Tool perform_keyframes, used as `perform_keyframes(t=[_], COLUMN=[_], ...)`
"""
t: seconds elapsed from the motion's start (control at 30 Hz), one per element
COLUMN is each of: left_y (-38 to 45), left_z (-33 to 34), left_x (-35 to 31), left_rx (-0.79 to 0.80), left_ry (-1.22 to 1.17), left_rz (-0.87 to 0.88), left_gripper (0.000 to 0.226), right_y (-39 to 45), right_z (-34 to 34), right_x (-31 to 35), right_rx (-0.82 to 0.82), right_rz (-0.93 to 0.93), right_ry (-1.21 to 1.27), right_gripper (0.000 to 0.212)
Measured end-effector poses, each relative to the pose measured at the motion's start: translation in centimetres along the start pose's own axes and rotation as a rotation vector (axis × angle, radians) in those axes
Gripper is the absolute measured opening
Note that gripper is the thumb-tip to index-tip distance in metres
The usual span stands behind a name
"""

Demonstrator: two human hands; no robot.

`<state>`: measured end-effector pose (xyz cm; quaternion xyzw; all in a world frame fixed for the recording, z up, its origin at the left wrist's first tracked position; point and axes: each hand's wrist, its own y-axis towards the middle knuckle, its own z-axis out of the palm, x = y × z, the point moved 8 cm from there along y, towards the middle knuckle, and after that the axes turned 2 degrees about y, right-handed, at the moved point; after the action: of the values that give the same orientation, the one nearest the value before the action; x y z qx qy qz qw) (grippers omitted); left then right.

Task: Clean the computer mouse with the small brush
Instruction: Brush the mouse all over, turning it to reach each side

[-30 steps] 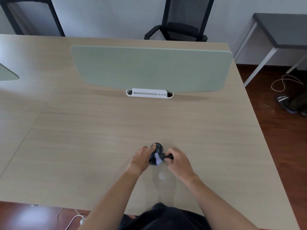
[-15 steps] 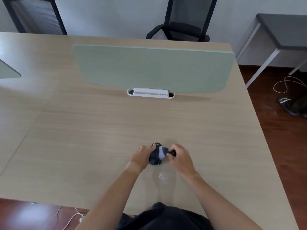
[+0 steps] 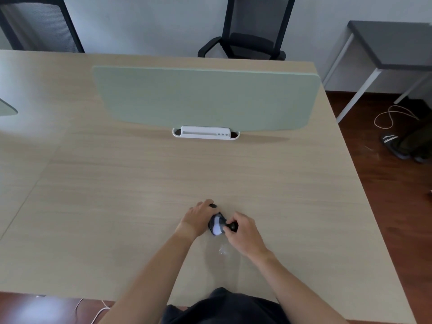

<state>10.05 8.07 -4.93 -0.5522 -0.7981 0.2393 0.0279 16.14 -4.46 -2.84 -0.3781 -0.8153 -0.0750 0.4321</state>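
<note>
Black computer mouse (image 3: 214, 224) on the near middle of the counter (image 3: 117, 183), mostly hidden between both hands. Left hand (image 3: 198, 219) clamped around its left side, fingertips over the front edge, steadying it. Right hand (image 3: 244, 231) closed on the dark handle of the small brush (image 3: 224, 226); pale bristle head now on the mouse's near end. Compared with half a second ago, bristles drawn from the upper back toward the rear; a second ago also low. Judged: back-and-forth strokes under way, cleaning mid-course, sides and underside likely outstanding. Glossy patch with pale specks on the counter just nearer than the mouse; nature unclear. Beyond, green divider panel (image 3: 205, 99) in a white clip-on bracket (image 3: 205, 132). No brand, label or writing legible anywhere.
</note>
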Motion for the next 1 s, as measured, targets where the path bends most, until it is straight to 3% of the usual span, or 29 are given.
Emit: perform_keyframes(t=[0.1,0.2,0.4,0.57,0.7,0.9,1.0], left_y=[-0.5,-1.2,-1.1,-1.2,-1.3,-1.2,-1.3], left_z=[0.3,0.5,-0.2,0.1,0.2,0.1,-0.1], left_x=[1.8,2.6,2.2,2.2,2.3,2.2,2.1], left_rx=[-0.028,-0.066,-0.086,-0.071,-0.091,-0.093,-0.099], left_ry=[-0.057,-0.115,-0.163,-0.147,-0.167,-0.174,-0.182], left_rz=[-0.041,-0.067,-0.08,-0.12,-0.135,-0.164,-0.168], left_gripper=[0.053,0.05,0.034,0.033,0.034,0.034,0.033], right_y=[0.0,0.2,1.3,1.4,1.7,1.5,2.4], right_z=[-2.3,-2.8,1.0,0.1,-1.8,1.4,0.5], right_x=[-1.8,-2.2,0.5,-2.6,-3.1,0.1,-0.6], right_rx=[-0.124,-0.142,0.042,0.002,-0.08,0.149,0.039], right_rz=[0.06,0.096,0.037,0.138,0.152,-0.036,0.02], right_ry=[-0.03,0.079,0.119,-0.012,0.047,-0.052,-0.09], right_gripper=[0.022,0.022,0.017,0.014,0.016,0.019,0.017])
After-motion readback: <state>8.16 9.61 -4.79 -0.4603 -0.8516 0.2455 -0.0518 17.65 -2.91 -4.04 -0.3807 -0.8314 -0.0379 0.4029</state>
